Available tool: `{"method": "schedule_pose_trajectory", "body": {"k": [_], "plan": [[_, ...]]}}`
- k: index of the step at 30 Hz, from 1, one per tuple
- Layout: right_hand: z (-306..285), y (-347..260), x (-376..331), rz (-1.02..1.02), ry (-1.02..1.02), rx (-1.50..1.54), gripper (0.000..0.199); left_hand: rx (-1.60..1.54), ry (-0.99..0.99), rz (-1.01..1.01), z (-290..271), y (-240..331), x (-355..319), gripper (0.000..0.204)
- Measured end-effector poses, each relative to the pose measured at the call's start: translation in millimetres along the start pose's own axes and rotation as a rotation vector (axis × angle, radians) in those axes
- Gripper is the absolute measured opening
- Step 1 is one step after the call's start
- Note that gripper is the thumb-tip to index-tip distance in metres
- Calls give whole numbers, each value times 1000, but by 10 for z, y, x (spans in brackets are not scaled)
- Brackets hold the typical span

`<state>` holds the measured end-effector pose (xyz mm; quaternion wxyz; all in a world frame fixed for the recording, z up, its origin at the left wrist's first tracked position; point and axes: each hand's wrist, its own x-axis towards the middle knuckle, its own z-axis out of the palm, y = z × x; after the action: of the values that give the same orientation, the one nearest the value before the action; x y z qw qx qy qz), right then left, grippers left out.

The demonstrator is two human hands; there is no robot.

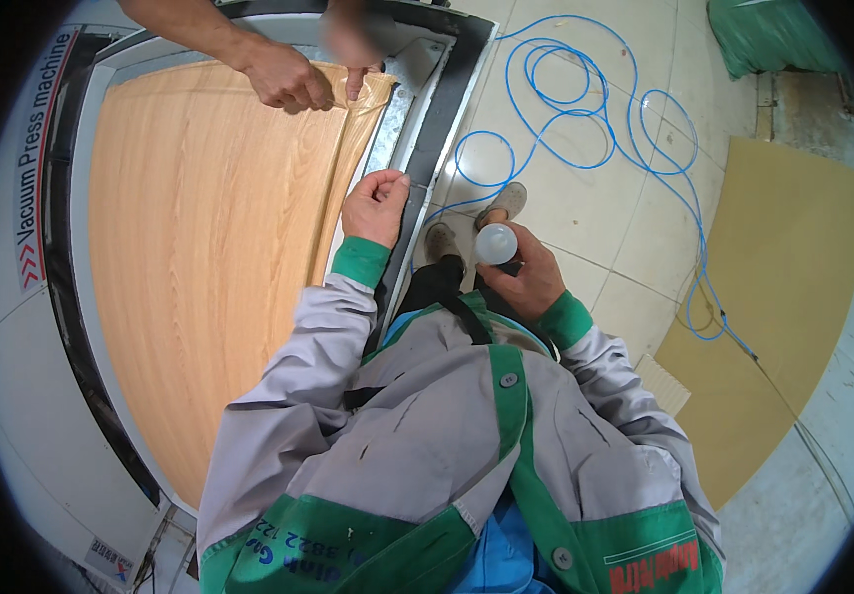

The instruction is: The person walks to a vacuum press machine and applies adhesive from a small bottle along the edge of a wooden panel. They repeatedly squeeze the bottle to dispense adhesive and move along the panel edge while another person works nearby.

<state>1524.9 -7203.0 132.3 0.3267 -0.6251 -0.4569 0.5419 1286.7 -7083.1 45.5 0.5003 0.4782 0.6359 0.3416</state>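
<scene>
My left hand (pixel 377 208) rests by the black rim (pixel 428 148) of the press, its fingers curled together; whether anything small is in them is hidden. In my right hand (pixel 529 274), held in front of my body, is a small container with a round, whitish, translucent top (pixel 496 245). Left of me a wood-grain panel (pixel 209 218) lies inside the press frame. Thin wood-grain film (pixel 372 104) wraps its far right edge and corner. At that corner another person's hand (pixel 290 77) grips the film edge, and a second hand (pixel 355 64) points a finger down on it.
A blue hose (pixel 605 119) lies in loops on the tiled floor (pixel 585 233) to my right. Beyond it is a large tan sheet (pixel 773 297). A green bag (pixel 768 38) sits at the far right. My shoes (pixel 444 243) stand close beside the press.
</scene>
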Motion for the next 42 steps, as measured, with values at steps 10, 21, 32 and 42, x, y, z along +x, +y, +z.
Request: {"method": "schedule_pose_trajectory", "body": {"k": [10, 21, 32, 42], "plan": [[43, -76, 55, -8, -35, -61, 56, 194, 66, 17, 15, 106, -150, 35], [54, -76, 193, -69, -18, -313, 53, -506, -48, -204, -132, 13, -110, 21], [170, -194, 134, -83, 61, -522, 45, -520, 9, -225, -209, -131, -287, 27], [283, -342, 185, -98, 67, -660, 43, -471, -44, -169, -217, -200, -247, 26]]}}
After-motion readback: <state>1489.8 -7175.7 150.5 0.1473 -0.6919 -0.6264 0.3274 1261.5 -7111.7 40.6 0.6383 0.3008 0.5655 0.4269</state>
